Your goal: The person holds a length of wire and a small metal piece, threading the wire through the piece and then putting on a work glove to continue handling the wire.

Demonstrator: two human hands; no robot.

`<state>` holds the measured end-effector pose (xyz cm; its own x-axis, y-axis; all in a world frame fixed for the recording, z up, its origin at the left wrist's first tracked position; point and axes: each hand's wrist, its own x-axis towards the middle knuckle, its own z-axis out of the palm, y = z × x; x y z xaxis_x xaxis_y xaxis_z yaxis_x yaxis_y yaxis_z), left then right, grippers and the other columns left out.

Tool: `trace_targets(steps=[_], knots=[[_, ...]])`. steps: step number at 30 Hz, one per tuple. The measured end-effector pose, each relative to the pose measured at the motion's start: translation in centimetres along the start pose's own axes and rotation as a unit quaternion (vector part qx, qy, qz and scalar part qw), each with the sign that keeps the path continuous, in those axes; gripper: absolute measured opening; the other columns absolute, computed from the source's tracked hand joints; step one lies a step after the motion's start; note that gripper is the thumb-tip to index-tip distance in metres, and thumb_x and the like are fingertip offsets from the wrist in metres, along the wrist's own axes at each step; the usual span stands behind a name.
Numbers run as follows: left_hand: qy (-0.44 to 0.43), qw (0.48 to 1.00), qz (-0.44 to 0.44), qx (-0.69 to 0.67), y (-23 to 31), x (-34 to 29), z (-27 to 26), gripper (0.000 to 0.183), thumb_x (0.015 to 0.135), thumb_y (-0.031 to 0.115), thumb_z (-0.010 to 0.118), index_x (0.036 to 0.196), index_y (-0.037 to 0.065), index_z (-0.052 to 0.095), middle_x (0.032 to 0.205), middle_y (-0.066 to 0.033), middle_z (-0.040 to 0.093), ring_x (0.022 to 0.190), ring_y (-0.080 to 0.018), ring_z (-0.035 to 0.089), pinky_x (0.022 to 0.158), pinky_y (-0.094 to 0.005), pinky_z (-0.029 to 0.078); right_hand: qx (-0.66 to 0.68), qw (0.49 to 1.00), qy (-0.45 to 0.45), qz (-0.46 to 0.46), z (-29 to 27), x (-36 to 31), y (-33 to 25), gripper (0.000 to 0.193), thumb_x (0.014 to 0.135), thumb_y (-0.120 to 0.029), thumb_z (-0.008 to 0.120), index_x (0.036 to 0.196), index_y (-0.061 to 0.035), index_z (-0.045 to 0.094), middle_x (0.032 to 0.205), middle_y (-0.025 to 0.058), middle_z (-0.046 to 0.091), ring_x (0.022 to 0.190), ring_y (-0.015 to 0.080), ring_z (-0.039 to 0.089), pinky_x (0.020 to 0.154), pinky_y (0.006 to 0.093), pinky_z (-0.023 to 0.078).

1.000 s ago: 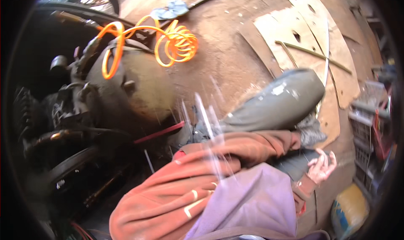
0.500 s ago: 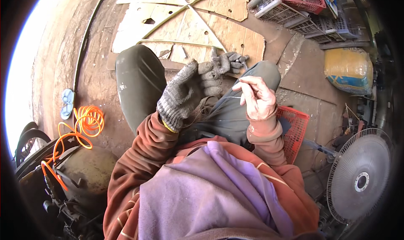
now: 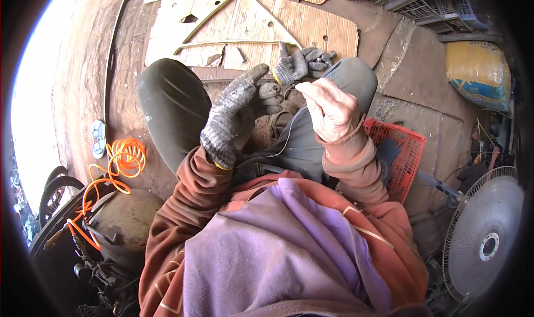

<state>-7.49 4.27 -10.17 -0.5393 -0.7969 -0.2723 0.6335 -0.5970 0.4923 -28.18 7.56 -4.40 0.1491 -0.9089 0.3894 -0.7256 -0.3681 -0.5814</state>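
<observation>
Wire (image 3: 289, 139), thin and pale, runs from the bare right hand (image 3: 332, 108) down across the person's lap toward the cuff of the gloved left hand (image 3: 236, 117). The right hand's fingers (image 3: 311, 89) are pinched together on the upper end of the wire, held above the right knee. The left hand wears a grey knitted work glove (dusty, with a yellow edge at the cuff); its fingers are bent loosely, the thumb raised, and whether they grip the wire I cannot tell. A second grey glove (image 3: 300, 65) lies off the hand on the right knee, just beyond the right hand's fingertips.

The person sits with both knees up in dark green trousers, wearing a rust-brown hooded top with a purple cloth over the chest. Past the knees, sheets of plywood (image 3: 278, 22) with round holes lie flat on the reddish dirt floor. A red plastic crate (image 3: 403, 150) sits just beside the right elbow. Farther to the right stand a white fan (image 3: 484, 239) and a yellow and blue sack (image 3: 478, 72). On the left, a coiled orange hose (image 3: 125, 158) lies on the floor near an olive metal tank (image 3: 128, 222), with a small pale blue object (image 3: 99, 138) close to the coil.
</observation>
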Motion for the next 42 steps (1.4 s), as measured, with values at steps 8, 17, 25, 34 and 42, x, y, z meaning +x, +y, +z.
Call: trace_targets(steps=[8,17,25,34,42], knots=[[0.05,0.997,0.034,0.053,0.0,-0.2,0.4,0.048,0.091,0.026,0.063,0.13,-0.001,0.054,0.12,-0.0102,0.064,0.101,-0.0263,0.065,0.086,-0.0464,0.053,-0.01,1.0,-0.002,-0.006,0.1,0.0,0.5,0.024,0.079,0.006,0.062,0.099,-0.0063,0.068,0.079,0.0103,0.062,0.065,0.0266,0.063,0.057,0.0327,0.05],[0.04,0.995,0.054,0.077,-0.1,-0.6,0.8,0.046,0.097,0.026,0.054,0.134,-0.002,0.052,0.108,-0.0133,0.067,0.093,-0.0231,0.066,0.088,-0.0398,0.052,-0.001,1.0,0.004,-0.011,0.3,-0.2,0.6,0.024,0.08,0.006,0.062,0.099,-0.0066,0.068,0.079,0.0105,0.062,0.064,0.0275,0.062,0.057,0.0326,0.05],[0.021,0.99,0.042,0.131,0.1,-0.6,0.3,0.046,0.095,0.025,0.057,0.132,-0.001,0.053,0.133,-0.0149,0.057,0.103,-0.0291,0.066,0.089,-0.0476,0.052,0.038,0.999,0.008,-0.007,0.7,-0.4,0.7,0.022,0.081,0.009,0.061,0.099,-0.0024,0.067,0.078,0.0113,0.061,0.064,0.0262,0.062,0.058,0.0318,0.049],[-0.008,1.0,0.016,0.001,0.2,-0.4,1.0,0.048,0.095,0.015,0.059,0.137,-0.003,0.047,0.108,-0.013,0.067,0.096,-0.0236,0.067,0.086,-0.0404,0.054,0.119,0.992,0.034,0.012,2.3,-0.6,0.7,0.016,0.087,0.007,0.058,0.099,-0.0011,0.065,0.072,0.0096,0.061,0.058,0.0202,0.06,0.055,0.0299,0.048],[0.006,0.999,0.016,0.052,0.3,-0.3,1.4,0.063,0.087,0.015,0.068,0.14,-0.005,0.041,0.1,-0.0123,0.067,0.092,-0.0222,0.066,0.085,-0.0392,0.054,0.146,0.988,-0.002,0.049,3.1,-0.7,-0.9,0.013,0.09,0.007,0.054,0.099,-0.0006,0.06,0.072,0.0082,0.06,0.054,0.0141,0.059,0.049,0.0268,0.045]])
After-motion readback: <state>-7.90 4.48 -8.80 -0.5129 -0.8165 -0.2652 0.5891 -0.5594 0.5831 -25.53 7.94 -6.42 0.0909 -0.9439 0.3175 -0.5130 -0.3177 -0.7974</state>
